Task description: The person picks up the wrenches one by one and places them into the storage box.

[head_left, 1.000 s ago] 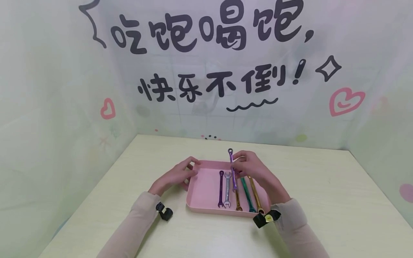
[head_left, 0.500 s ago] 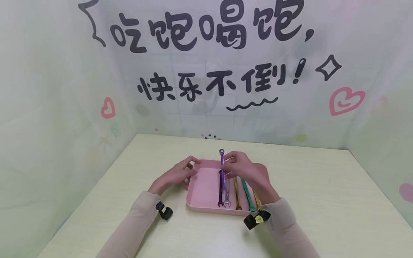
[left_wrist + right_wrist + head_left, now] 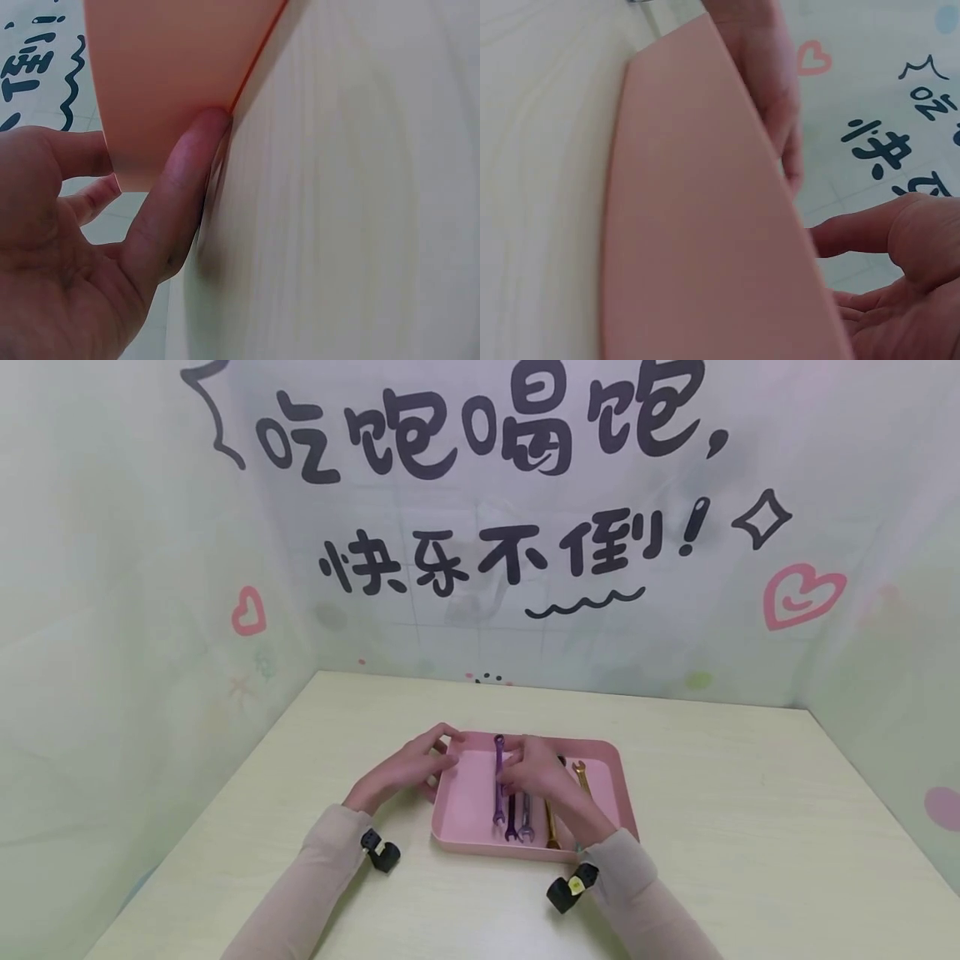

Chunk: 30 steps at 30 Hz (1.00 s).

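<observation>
My left hand (image 3: pixel 408 764) grips the left end of a shallow pink tray (image 3: pixel 472 846); in the left wrist view its thumb (image 3: pixel 184 172) presses the outer wall. With the right hand (image 3: pixel 538 770) I hold a light purple combination wrench (image 3: pixel 498 810) low over the tray, left of the others. Beside it lie a dark purple wrench (image 3: pixel 512 827), a silver wrench (image 3: pixel 527 827) and a gold wrench (image 3: pixel 552 832), partly covered by that hand. Another gold wrench (image 3: pixel 582 777) is farther right. The green wrench is almost wholly hidden. In the right wrist view the tray wall blocks the wrenches.
The tray stands on a pale wooden table (image 3: pixel 735 793). Its left part shows bare pink floor. Behind and at both sides hangs a printed cloth backdrop (image 3: pixel 465 635) with dark lettering. Each wrist wears a small black camera (image 3: pixel 386 857).
My right hand has carried the light purple wrench leftward, past the silver and dark purple ones, and lowered it. The far-right gold wrench's upper end has come into view. The left hand stays put.
</observation>
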Each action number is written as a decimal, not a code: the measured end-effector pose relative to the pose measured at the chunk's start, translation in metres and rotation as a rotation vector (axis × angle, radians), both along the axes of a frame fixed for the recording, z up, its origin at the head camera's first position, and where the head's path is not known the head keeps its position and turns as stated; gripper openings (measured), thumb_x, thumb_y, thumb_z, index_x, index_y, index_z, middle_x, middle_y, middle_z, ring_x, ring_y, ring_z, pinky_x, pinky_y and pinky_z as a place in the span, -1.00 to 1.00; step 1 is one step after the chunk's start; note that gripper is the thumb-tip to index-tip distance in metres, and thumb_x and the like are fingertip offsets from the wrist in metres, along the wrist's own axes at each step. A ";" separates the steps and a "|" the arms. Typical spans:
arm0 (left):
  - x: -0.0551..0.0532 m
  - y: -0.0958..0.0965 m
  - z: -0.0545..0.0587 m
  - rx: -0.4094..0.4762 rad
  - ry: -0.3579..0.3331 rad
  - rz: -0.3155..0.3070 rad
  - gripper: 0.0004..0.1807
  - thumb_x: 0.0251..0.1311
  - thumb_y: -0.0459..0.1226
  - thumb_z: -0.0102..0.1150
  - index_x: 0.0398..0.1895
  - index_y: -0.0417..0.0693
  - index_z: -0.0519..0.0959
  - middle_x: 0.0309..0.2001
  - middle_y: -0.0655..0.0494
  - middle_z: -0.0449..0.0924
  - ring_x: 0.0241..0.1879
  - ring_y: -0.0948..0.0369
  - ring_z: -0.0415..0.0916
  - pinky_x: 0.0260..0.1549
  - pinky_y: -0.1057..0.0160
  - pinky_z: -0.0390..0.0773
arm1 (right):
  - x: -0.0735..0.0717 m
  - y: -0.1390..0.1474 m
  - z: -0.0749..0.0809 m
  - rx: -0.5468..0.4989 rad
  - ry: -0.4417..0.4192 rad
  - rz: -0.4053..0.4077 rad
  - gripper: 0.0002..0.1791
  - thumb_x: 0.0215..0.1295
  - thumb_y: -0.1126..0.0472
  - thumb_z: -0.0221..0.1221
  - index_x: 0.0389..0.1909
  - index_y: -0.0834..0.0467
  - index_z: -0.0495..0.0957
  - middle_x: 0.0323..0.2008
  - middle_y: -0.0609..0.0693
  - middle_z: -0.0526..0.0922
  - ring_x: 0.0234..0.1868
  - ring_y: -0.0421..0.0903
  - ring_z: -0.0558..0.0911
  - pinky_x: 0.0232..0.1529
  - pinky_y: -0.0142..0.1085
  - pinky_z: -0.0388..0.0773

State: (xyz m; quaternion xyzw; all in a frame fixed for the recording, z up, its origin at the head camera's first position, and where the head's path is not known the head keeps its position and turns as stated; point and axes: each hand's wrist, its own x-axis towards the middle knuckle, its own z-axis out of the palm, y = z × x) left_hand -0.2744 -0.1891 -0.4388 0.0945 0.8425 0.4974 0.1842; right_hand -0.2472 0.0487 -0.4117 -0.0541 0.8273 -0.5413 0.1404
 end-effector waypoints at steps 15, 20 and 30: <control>-0.003 0.001 -0.002 -0.001 0.011 -0.003 -0.57 0.50 -0.23 0.05 0.38 0.16 0.38 0.19 -0.20 0.39 -0.19 0.04 0.62 -0.44 0.12 0.76 | 0.002 -0.004 -0.013 0.143 0.004 -0.006 -0.44 0.26 0.40 0.30 0.28 0.43 0.44 -0.36 0.16 0.71 -0.49 -0.09 0.72 -0.37 -0.26 0.72; -0.003 0.001 -0.003 -0.003 0.009 -0.002 -0.57 0.50 -0.22 0.05 0.39 0.16 0.38 0.19 -0.21 0.39 -0.20 0.04 0.63 -0.45 0.12 0.76 | 0.003 -0.004 -0.012 0.157 0.000 -0.001 -0.41 0.28 0.40 0.30 0.32 0.43 0.42 -0.36 0.15 0.72 -0.50 -0.10 0.74 -0.32 -0.24 0.75; -0.002 0.000 -0.003 -0.008 0.005 0.003 -0.57 0.51 -0.22 0.05 0.39 0.16 0.38 0.19 -0.20 0.40 -0.17 0.03 0.62 -0.43 0.13 0.76 | 0.004 0.006 -0.003 0.127 0.026 0.061 -0.48 0.34 0.33 0.26 0.29 0.41 0.46 -0.31 0.14 0.73 -0.42 -0.07 0.73 -0.26 -0.21 0.76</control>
